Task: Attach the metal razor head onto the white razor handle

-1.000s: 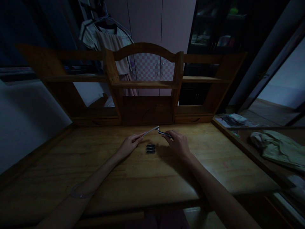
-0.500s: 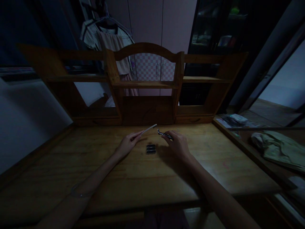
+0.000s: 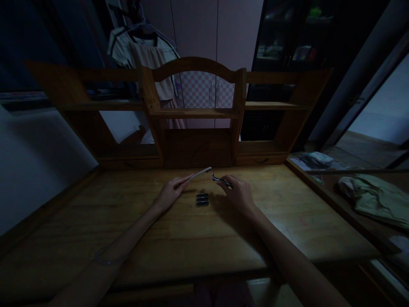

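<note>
My left hand pinches one end of a slim white stick, which slants up to the right and has a darker far tip. Opposite it, my right hand grips a small black-and-silver tool with a bent tip. The two tips face each other closely, with a small gap between them. Poor light and small size hide what kind of objects these are. On the desk between and below my hands lies a small pack of black bars in a row, seemingly in clear plastic. Neither hand touches it.
The wooden desk carries a hutch with shelves along its back edge. To the right, a lower surface holds a pale green cloth and a plastic packet. Clothes hang behind the hutch.
The white stick's far tip has dipped slightly and edged right, closer to the bent tip of the tool. Both hands stay almost where they were.
</note>
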Demonstrator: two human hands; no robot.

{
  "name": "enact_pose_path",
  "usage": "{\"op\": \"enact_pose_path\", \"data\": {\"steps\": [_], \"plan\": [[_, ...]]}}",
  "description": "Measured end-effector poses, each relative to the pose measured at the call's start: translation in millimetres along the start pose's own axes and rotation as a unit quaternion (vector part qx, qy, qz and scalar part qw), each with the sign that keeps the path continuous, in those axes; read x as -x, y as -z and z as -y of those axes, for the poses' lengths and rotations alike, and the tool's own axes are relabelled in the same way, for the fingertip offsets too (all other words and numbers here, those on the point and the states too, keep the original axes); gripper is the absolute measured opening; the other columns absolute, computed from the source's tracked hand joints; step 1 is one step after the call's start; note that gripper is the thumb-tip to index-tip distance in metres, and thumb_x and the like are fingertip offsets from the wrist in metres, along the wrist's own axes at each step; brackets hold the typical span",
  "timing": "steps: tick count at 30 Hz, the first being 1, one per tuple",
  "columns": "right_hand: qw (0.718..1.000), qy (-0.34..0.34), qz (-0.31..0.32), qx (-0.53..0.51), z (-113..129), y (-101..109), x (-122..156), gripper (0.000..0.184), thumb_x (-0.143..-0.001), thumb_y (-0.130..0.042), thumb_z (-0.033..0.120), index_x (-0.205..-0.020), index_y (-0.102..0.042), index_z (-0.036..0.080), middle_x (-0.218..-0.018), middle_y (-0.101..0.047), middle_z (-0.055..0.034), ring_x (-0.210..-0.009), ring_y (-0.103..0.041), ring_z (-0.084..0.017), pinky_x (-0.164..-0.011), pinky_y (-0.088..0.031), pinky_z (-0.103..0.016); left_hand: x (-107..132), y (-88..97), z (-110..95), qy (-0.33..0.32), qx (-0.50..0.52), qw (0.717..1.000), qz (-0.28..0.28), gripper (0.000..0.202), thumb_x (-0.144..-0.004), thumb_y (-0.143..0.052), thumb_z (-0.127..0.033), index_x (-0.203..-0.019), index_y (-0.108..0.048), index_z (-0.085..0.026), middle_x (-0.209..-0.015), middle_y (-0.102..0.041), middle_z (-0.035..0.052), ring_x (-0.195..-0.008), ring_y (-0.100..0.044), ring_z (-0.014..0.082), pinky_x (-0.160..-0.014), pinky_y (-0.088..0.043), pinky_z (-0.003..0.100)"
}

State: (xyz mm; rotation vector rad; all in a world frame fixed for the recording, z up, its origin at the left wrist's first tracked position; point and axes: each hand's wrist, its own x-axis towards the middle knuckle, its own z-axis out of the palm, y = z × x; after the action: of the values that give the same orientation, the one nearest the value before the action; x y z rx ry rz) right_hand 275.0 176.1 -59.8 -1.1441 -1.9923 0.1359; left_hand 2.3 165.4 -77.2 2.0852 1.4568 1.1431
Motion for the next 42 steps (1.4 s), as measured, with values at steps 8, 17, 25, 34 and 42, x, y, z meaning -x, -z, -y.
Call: {"op": "enact_pose_path", "data": {"steps": [8, 17, 25, 34, 42], "plan": [[1.0, -0.003, 0.002, 0.0, 0.0, 0.5, 0.5, 0.02, -0.09, -0.055, 0.039, -0.098, -0.066, 0.026, -0.091, -0.068, -0.0033, -0.078, -0.063, -0.017, -0.066, -0.041, -0.026, 0.0, -1.0, -1.7, 0.013, -0.014, 1.0, 0.012, 0.041, -0.092, -0.046, -0.041, -0.128, -0.057, -0.024, -0.112, -0.065, 0.0072, -0.1, -0.059, 0.0215, -0.09, -0.044, 0.035], [1.0, 0.003, 0.002, -0.005, 1.2, 1.9, -0.1, 0.02, -0.09, -0.054, 0.038, -0.097, -0.067, 0.024, -0.091, -0.069, -0.0045, -0.078, -0.063, -0.017, -0.067, -0.041, -0.026, 1.4, -3.4, -2.2, 0.012, -0.019, 1.0, 0.018, 0.038, -0.092, -0.046, -0.04, -0.127, -0.058, -0.027, -0.115, -0.064, 0.0049, -0.102, -0.058, 0.0202, -0.091, -0.043, 0.034], [1.0, -0.001, -0.003, -0.005, 2.1, 1.8, -0.2, 0.02, -0.089, -0.054, 0.038, -0.094, -0.067, 0.024, -0.088, -0.069, -0.0047, -0.075, -0.063, -0.018, -0.065, -0.042, -0.026, 2.2, -3.2, -10.4, -0.019, -0.008, 1.0, 0.019, 0.038, -0.093, -0.045, -0.038, -0.127, -0.057, -0.026, -0.115, -0.064, 0.0057, -0.101, -0.059, 0.0197, -0.089, -0.044, 0.032], [1.0, -0.015, 0.001, -0.018, -2.3, -0.7, -0.7, 0.022, -0.09, -0.052, 0.04, -0.094, -0.066, 0.024, -0.088, -0.07, -0.0047, -0.076, -0.064, -0.018, -0.066, -0.044, -0.027, 2.1, -2.7, -9.4, -0.024, -0.009, 0.999, 0.026, 0.039, -0.093, -0.045, -0.039, -0.128, -0.056, -0.026, -0.111, -0.065, 0.0051, -0.098, -0.059, 0.0189, -0.088, -0.044, 0.03], [0.999, -0.02, -0.004, -0.028, -3.4, -3.6, -0.9, 0.022, -0.09, -0.053, 0.041, -0.095, -0.065, 0.023, -0.088, -0.07, -0.0046, -0.077, -0.065, -0.018, -0.065, -0.044, -0.026, 0.8, -0.2, -4.2, -0.002, -0.01, 1.0, -0.001, 0.041, -0.092, -0.046, -0.041, -0.129, -0.055, -0.026, -0.118, -0.063, 0.0049, -0.102, -0.059, 0.0201, -0.092, -0.043, 0.032]]}}
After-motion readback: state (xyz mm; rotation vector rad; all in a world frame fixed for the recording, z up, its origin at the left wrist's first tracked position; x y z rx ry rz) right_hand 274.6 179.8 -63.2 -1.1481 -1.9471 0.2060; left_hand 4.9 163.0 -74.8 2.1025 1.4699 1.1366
